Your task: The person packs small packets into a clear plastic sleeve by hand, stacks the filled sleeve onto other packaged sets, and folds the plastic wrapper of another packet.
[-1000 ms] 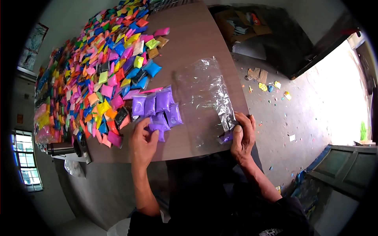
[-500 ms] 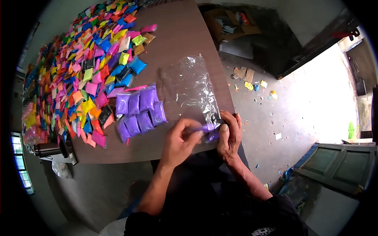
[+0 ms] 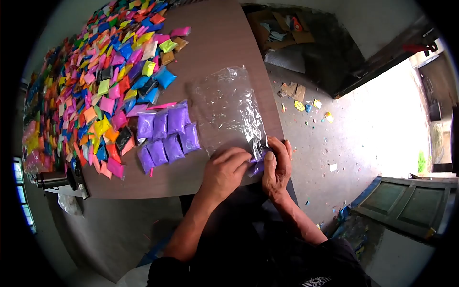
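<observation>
Near the table's front edge, my right hand (image 3: 277, 167) is closed on the end of a clear plastic bag (image 3: 227, 105), with purple packets (image 3: 257, 167) at its fingers. My left hand (image 3: 225, 173) is beside it, its fingers pressed together at the bag's lower end; what they pinch is mostly hidden. The bag lies flat and crinkled on the table, stretching away from my hands. Left of it, several purple packets (image 3: 166, 129) lie in two rough rows, with a pink strip (image 3: 161, 105) behind them.
A large heap of colourful packets (image 3: 103, 91) covers the left of the table (image 3: 210, 38). A dark cylinder (image 3: 52, 180) sits at its front left edge. On the floor at right are a cardboard box (image 3: 282, 31), scraps (image 3: 299, 105) and a panelled door (image 3: 406, 203).
My left hand has moved right from the purple packets to the bag's end, carrying a purple packet. My right hand stays at the bag. The view has shifted right.
</observation>
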A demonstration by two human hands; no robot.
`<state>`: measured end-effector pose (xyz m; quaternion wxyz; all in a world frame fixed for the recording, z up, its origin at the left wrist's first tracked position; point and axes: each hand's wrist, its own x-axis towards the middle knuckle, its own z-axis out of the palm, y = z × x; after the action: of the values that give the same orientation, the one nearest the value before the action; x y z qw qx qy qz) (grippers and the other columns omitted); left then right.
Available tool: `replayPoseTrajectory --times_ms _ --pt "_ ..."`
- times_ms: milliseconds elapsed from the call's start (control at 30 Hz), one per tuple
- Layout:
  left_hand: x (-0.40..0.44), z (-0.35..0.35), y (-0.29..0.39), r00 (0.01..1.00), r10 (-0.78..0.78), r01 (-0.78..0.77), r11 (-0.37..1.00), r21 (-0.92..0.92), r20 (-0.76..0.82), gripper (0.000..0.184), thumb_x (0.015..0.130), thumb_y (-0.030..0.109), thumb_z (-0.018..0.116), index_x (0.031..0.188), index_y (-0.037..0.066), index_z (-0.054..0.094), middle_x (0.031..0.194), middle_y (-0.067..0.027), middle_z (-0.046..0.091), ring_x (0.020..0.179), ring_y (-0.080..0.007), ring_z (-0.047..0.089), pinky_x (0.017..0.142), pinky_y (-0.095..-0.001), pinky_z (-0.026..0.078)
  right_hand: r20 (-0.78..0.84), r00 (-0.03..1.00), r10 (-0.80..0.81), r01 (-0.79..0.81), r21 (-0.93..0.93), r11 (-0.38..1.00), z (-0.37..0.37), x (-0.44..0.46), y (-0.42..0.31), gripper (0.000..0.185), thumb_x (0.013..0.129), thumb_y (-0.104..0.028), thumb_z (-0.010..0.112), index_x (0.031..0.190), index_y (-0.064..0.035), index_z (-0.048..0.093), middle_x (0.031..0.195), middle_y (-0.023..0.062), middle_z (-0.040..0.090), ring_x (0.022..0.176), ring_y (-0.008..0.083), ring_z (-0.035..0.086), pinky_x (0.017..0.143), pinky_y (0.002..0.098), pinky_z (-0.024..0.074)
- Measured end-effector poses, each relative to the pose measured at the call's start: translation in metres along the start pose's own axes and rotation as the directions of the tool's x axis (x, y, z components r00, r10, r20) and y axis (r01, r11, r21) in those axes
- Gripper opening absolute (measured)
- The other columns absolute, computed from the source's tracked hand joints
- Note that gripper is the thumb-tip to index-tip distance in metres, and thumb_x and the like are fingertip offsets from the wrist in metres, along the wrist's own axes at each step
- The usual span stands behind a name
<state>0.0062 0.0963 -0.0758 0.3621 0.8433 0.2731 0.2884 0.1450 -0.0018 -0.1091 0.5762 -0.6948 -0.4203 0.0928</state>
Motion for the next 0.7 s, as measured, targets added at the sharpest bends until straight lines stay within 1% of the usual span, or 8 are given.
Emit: replayPoseTrajectory --times_ms 167,233,300,367,433,467,600,700 --pt "0.0 -0.006 0.011 1.0 -0.003 0.004 0.999 0.053 -0.02 0.024 0.083 -0.002 0.079 0.106 0.004 0.075 0.105 -0.0098 0.074 0.092 -0.0295 0.073 0.078 -0.0375 0.06 -0.02 0.999 0.041 -0.04 0.034 0.999 0.001 -0.004 0.006 0.028 0.104 -0.01 0.059 0.128 0.0027 0.067 0.125 0.0108 0.072 0.121 0.0204 0.063 0.128 0.048 0.0173" --pt "-0.006 -0.022 0.01 0.999 0.015 -0.012 0.998 0.069 -0.041 0.022 0.085 -0.001 0.079 0.106 0.004 0.076 0.105 -0.0095 0.074 0.089 -0.0265 0.074 0.075 -0.0357 0.06 -0.039 0.998 0.047 -0.045 0.063 0.997 0.002 -0.001 0.001 0.026 0.101 -0.011 0.061 0.124 -0.0002 0.068 0.124 0.0112 0.073 0.12 0.0251 0.066 0.125 0.0478 0.022" --pt "-0.017 -0.04 0.01 0.98 -0.126 0.125 0.992 -0.016 -0.152 0.018 0.09 0.005 0.08 0.107 0.003 0.076 0.105 -0.0084 0.075 0.085 -0.0195 0.072 0.071 -0.0314 0.058 -0.03 0.999 0.039 -0.038 0.056 0.998 0.002 0.0 -0.002 0.027 0.104 -0.008 0.058 0.127 0.0035 0.066 0.123 0.0122 0.074 0.118 0.0208 0.065 0.128 0.0474 0.0195" --pt "-0.031 -0.071 -0.006 0.936 -0.174 0.216 0.97 0.112 -0.305 0.016 0.092 0.008 0.081 0.106 0.003 0.076 0.104 -0.006 0.075 0.08 -0.0139 0.068 0.069 -0.0281 0.055 -0.026 0.999 0.039 -0.038 0.038 0.999 0.002 0.0 -0.002 0.027 0.105 -0.01 0.058 0.127 0.0038 0.066 0.123 0.0126 0.074 0.117 0.0207 0.065 0.128 0.0474 0.0193" --pt "-0.041 -0.11 -0.021 0.831 -0.331 0.435 0.888 0.151 -0.447 0.015 0.096 0.014 0.078 0.104 0.001 0.075 0.09 -0.0051 0.071 0.074 -0.0118 0.063 0.067 -0.0288 0.052 -0.028 0.998 0.05 -0.049 0.031 0.998 0.002 0.0 -0.001 0.029 0.106 -0.015 0.059 0.127 0.0038 0.067 0.123 0.0124 0.073 0.119 0.0206 0.064 0.128 0.0475 0.0191" --pt "-0.044 -0.131 -0.026 0.778 -0.409 0.572 0.776 0.268 -0.476 0.014 0.095 0.014 0.077 0.103 0.003 0.074 0.098 -0.0112 0.074 0.077 -0.0234 0.07 0.07 -0.0355 0.057 -0.044 0.998 0.055 -0.053 0.034 0.998 0.004 0.0 -0.002 0.026 0.104 -0.013 0.061 0.124 0.0022 0.067 0.122 0.0118 0.073 0.116 0.0219 0.064 0.126 0.047 0.021" --pt "-0.07 -0.175 -0.086 0.804 -0.329 0.513 0.806 0.296 -0.495 0.022 0.094 0.015 0.076 0.11 0.0 0.073 0.11 -0.0151 0.073 0.084 -0.024 0.072 0.07 -0.0367 0.056 -0.058 0.997 0.058 -0.056 0.036 0.998 0.004 0.0 -0.001 0.024 0.1 -0.009 0.062 0.121 0.0004 0.068 0.121 0.0108 0.074 0.114 0.0229 0.065 0.124 0.0462 0.0234" --pt "-0.072 -0.18 -0.087 0.889 -0.173 0.382 0.79 0.479 -0.425 0.03 0.093 0.014 0.077 0.119 0.0 0.071 0.108 -0.014 0.073 0.086 -0.0234 0.073 0.072 -0.0363 0.057 -0.051 0.996 0.068 -0.065 0.059 0.996 0.003 -0.001 0.002 0.025 0.098 -0.006 0.062 0.121 0.0002 0.068 0.121 0.0105 0.074 0.114 0.023 0.065 0.125 0.0461 0.0234"
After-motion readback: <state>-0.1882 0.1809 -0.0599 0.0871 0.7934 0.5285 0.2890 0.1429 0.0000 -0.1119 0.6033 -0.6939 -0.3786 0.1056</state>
